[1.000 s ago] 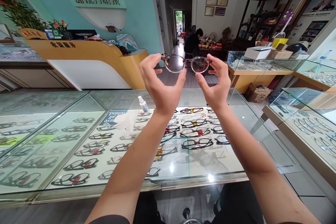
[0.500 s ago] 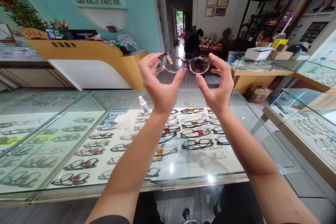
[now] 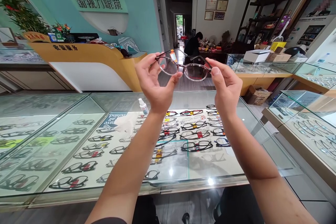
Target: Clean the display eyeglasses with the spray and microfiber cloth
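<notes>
A pair of round-lensed eyeglasses (image 3: pixel 181 66) with a dark upper rim, a clear lower rim and an orange tag is held up above the glass display case (image 3: pixel 168 189). My left hand (image 3: pixel 154 80) grips its left side, the thumb near the bridge and the fingers at the left hinge. At the right hinge, my right hand (image 3: pixel 228 82) pinches the frame between thumb and fingers. The dark temples stick out behind the lenses. A white spray bottle (image 3: pixel 143 106) stands on the case beyond my left forearm, beside a crumpled white cloth (image 3: pixel 126 124).
Rows of eyeglasses (image 3: pixel 196 146) lie inside the case under its glass. More display cases (image 3: pixel 312 112) stand at the right. Behind is a yellow-and-white counter (image 3: pixel 105 66), and a person in dark clothes (image 3: pixel 193 46) sits at a far table.
The eyeglasses have tilted, their right side dropping a little and the temples now showing above the lenses. My right hand has shifted outward, its thumb moving from below the lens to the right hinge.
</notes>
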`<state>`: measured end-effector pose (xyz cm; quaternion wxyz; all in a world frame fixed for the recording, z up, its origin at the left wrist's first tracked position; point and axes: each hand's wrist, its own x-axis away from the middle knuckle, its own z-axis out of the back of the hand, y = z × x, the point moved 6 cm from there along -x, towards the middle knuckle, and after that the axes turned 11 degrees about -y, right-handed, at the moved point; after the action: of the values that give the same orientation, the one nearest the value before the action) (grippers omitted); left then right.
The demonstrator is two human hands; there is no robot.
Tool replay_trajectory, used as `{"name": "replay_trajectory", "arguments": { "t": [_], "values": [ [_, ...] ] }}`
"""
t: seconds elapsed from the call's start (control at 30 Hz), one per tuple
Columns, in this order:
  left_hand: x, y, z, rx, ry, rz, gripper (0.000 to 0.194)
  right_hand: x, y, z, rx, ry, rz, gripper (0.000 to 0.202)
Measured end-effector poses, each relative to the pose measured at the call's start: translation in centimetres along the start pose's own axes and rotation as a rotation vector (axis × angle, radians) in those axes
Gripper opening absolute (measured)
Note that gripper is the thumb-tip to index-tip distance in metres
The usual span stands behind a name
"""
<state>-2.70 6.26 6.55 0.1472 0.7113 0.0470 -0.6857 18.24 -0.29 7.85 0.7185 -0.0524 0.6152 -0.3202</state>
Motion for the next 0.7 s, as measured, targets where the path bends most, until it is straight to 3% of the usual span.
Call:
{"name": "replay_trajectory", "arguments": {
  "t": [0.37,0.53,0.7],
  "values": [
    [0.2,-1.0,-0.7,0.084,-0.189,0.086,0.082,-0.4,-0.7,-0.3,-0.322,-0.128,-0.066,0.043],
    [0.0,-0.7,-1.0,0.061,-0.226,0.113,0.081,-0.3,-0.1,-0.5,-0.343,-0.142,-0.103,0.048],
    [-0.2,-0.7,-0.6,0.009,-0.223,0.134,0.08,-0.7,-0.5,0.7,-0.233,-0.212,-0.06,0.039]
  ]
}}
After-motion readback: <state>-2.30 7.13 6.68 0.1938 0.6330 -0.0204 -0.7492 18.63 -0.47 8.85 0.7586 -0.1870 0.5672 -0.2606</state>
